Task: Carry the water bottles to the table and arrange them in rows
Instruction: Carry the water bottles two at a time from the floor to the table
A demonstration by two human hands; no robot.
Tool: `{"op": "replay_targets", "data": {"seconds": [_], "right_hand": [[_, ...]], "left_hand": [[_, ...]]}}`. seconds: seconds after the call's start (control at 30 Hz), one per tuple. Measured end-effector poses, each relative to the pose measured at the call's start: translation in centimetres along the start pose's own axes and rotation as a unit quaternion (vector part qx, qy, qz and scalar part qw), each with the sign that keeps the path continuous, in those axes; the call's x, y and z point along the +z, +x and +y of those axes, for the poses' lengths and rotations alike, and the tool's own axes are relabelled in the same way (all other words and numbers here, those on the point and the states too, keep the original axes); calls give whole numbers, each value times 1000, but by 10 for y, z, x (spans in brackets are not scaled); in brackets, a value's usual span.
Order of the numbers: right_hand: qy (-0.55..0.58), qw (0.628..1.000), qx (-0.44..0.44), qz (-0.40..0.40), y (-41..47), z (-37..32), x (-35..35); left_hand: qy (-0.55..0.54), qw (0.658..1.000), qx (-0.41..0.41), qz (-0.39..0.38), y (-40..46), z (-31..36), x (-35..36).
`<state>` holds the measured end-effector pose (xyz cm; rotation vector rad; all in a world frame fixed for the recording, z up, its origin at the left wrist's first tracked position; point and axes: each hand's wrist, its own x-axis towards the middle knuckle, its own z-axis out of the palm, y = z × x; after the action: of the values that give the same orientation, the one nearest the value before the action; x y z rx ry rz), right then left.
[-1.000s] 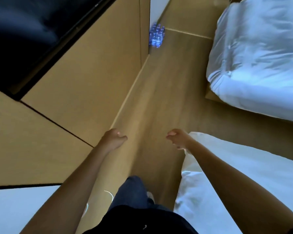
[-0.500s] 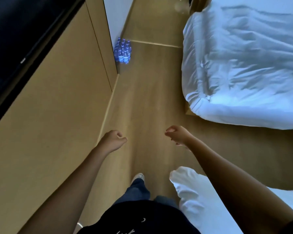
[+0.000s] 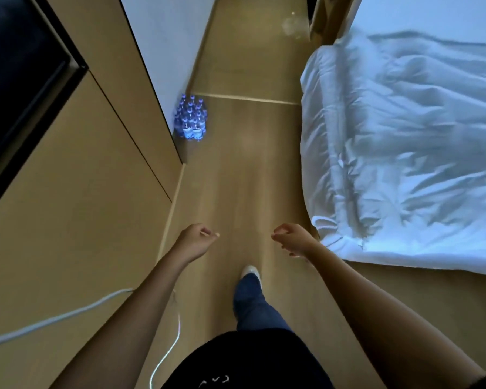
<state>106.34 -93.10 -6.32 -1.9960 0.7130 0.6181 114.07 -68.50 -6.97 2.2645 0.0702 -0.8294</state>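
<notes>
Left hand loosely curled, holding nothing | right hand loosely curled, holding nothing | smooth tan wood cabinet along left | water bottles, tight blue clear-plastic cluster, upright on wood floor against white wall corner | open floor lane ahead | rumpled white bed edges right.
</notes>
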Motion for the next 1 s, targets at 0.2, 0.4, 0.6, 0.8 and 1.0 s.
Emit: {"op": "replay_targets", "data": {"seconds": [0.2, 0.4, 0.6, 0.8, 1.0], "right_hand": [[-11, 1000, -10, -6, 122, -85, -86], [-31, 999, -24, -21, 228, -167, -142], [-36, 999, -32, -23, 359, -261, -196], [-55, 998, -30, -21, 463, -355, -253], [-62, 997, -33, -44, 547, -414, -308]], "left_hand": [[-27, 999, -18, 41, 119, 97, -39], [-52, 998, -16, 37, 228, 161, -79], [-77, 996, -19, 28, 376, 224, -124], [-90, 995, -22, 36, 496, 302, -178], [-77, 994, -21, 72, 580, 372, -217]]}}
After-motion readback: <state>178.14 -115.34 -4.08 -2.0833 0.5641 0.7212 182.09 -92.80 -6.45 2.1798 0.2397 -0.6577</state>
